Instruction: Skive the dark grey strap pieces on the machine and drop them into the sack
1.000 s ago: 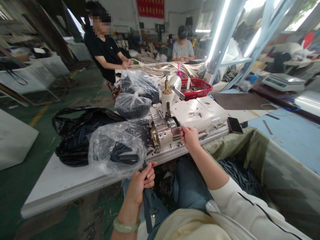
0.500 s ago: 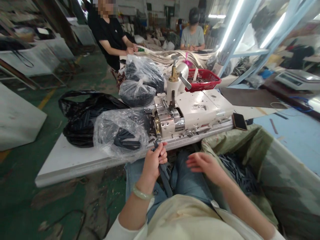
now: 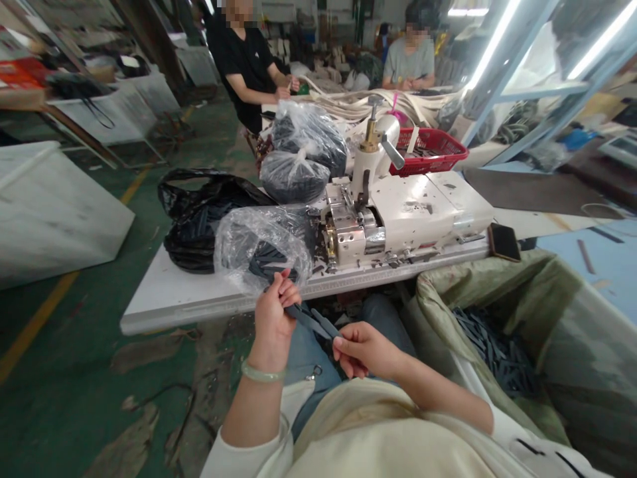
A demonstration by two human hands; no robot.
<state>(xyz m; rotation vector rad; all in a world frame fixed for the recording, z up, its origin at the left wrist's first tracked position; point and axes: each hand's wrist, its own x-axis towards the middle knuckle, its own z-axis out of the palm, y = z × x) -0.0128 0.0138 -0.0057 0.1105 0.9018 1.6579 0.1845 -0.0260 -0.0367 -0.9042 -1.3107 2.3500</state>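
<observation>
Far side: a person in a black T-shirt (image 3: pixel 243 60) and a person in a grey T-shirt (image 3: pixel 411 63) work with their own hands beyond a heap of cream webbing (image 3: pixel 368 109).
On the surface: a cream industrial machine (image 3: pixel 408 212) with a brass-topped post stands at the near edge of the white surface (image 3: pixel 169 312), a red plastic basket (image 3: pixel 430 151) just behind it and a phone (image 3: pixel 504 242) to its right.
Left of the machine: two tied plastic bags (image 3: pixel 298 156) of dark pieces, a black plastic bag (image 3: pixel 204 226), and a transparent plastic bag (image 3: pixel 261 245) holding dark strips.
Right, on the near side: a fabric-lined bin (image 3: pixel 497 332) filled with loose dark strips (image 3: pixel 492 352).
In the way: nothing covers the hands.
Strip: a narrow dark grey strip (image 3: pixel 311 320) spans the gap between the hands, above the person's jeans (image 3: pixel 313 352).
Left hand (image 3: pixel 273 318): fingers curled closed around the strip, beside the transparent bag.
Right hand (image 3: pixel 365 350): thumb and fingers pinch the strip's end.
</observation>
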